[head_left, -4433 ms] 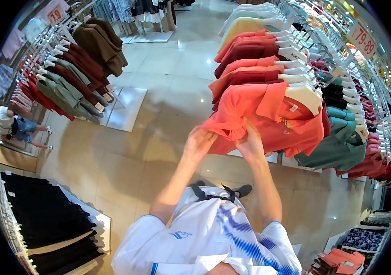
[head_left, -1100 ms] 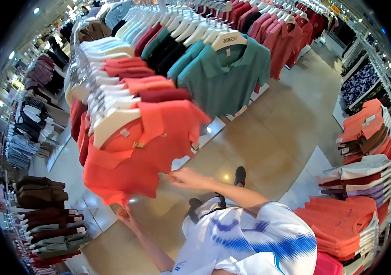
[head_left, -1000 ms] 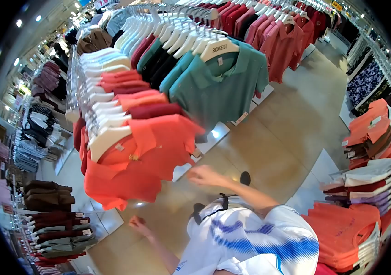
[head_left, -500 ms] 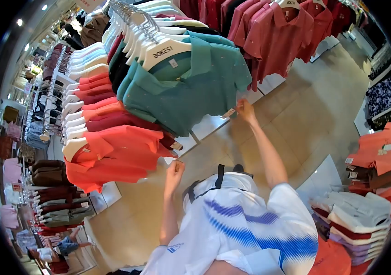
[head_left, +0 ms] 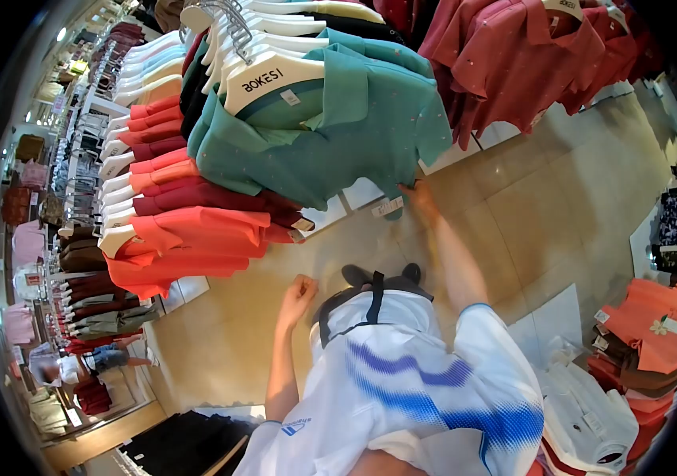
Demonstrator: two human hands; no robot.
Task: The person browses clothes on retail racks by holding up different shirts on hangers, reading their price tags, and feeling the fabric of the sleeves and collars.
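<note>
A green polo shirt (head_left: 354,151) hangs on a white hanger (head_left: 263,79) marked BOKESI at the front of the rack. My right hand (head_left: 422,198) pinches the shirt's lower hem, close to a white tag (head_left: 388,208). Below the rack, my left hand (head_left: 299,295) is curled in the air, apart from the clothes; whether its fingers hold anything is too small to tell. To its upper left hangs a coral shirt (head_left: 195,246), with dark red shirts (head_left: 203,196) behind it.
Dusty red shirts (head_left: 513,67) hang at the upper right. Folded coral (head_left: 652,317) and white clothes (head_left: 584,416) lie at the lower right. Black garments (head_left: 184,444) are at the lower left. Another person (head_left: 104,358) is at the far left.
My hands have left the coral shirt, and my right hand has taken the green shirt's hem. The view has turned toward the green shirt. Lately my left hand has stayed low, beside the rack.
</note>
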